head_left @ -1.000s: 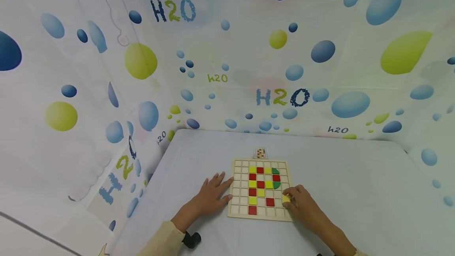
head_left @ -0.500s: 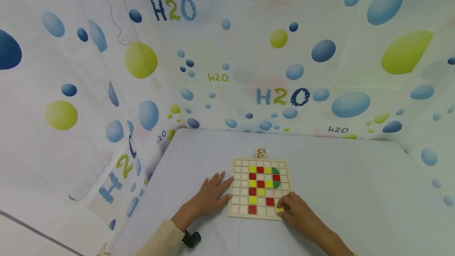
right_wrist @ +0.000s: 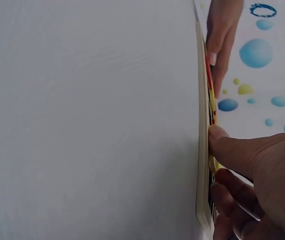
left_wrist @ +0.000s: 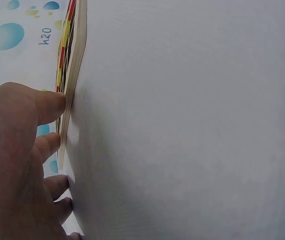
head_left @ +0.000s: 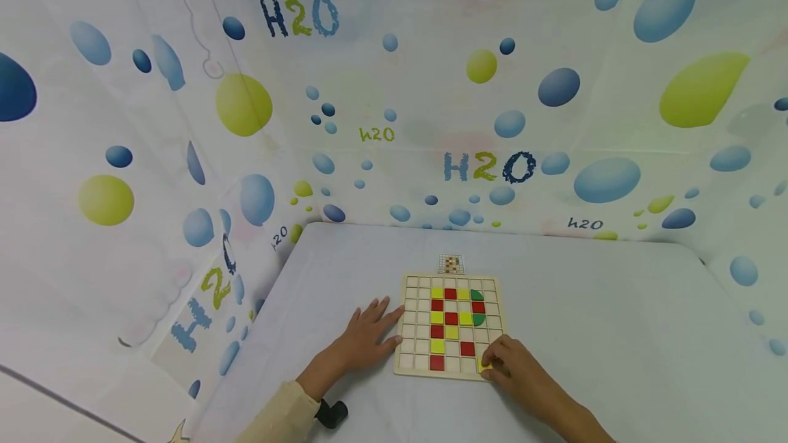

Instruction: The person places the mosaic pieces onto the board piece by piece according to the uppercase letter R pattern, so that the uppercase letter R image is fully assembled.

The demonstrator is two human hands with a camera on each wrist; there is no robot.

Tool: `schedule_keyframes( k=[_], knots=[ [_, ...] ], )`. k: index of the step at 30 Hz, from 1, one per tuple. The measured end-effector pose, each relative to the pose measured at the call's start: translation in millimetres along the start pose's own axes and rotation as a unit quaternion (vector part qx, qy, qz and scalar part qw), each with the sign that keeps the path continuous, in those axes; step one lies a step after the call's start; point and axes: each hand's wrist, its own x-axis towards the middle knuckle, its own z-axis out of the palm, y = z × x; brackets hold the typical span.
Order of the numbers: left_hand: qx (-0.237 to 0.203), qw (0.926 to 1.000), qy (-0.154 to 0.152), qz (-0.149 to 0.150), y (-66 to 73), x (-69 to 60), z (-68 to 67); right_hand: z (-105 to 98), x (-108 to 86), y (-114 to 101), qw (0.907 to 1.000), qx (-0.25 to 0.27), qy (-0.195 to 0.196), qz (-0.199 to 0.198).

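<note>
A square wooden grid board [head_left: 421, 335] lies on the white-covered table. Its cells carry red and yellow square tiles and two green rounded tiles [head_left: 478, 320]. My right hand [head_left: 523, 373] is over the board's lower right corner, thumb and fingers pinching a yellow square tile [head_left: 483, 366] in the bottom row. The fingers partly cover that tile and the cells right of it. To the left, my left hand [head_left: 368, 340] rests on the table with spread fingers, thumb and index touching the board's left edge. The left wrist view shows the thumb [left_wrist: 51, 106] against that edge.
A small pattern card [head_left: 451, 264] lies just beyond the board's far edge. White cloth [head_left: 603, 306] covers the table around it. Behind stands a white sheet [head_left: 418, 81] printed with blue and green drops. A black wrist-worn device [head_left: 332, 414] sits by the left sleeve.
My right hand has moved down and left with the yellow tile, from the board's right side to the bottom row, where it stays over the last half second. The left hand has not moved.
</note>
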Motion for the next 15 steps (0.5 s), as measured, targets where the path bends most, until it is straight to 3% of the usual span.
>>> schedule_keyframes(
  k=[4,11,15],
  knots=[
    [0.000,1.0000,-0.003,-0.004,0.0,0.6,0.0,-0.2,0.4,1.9,0.9999,-0.008,0.005,-0.013],
    [-0.007,1.0000,-0.001,0.004,-0.4,0.4,-0.1,-1.1,-3.1,3.2,0.9990,0.023,-0.012,-0.035],
    [-0.007,1.0000,-0.002,0.002,-2.5,1.3,1.4,-0.4,-3.4,2.9,0.9984,0.024,0.000,-0.051]
  ],
)
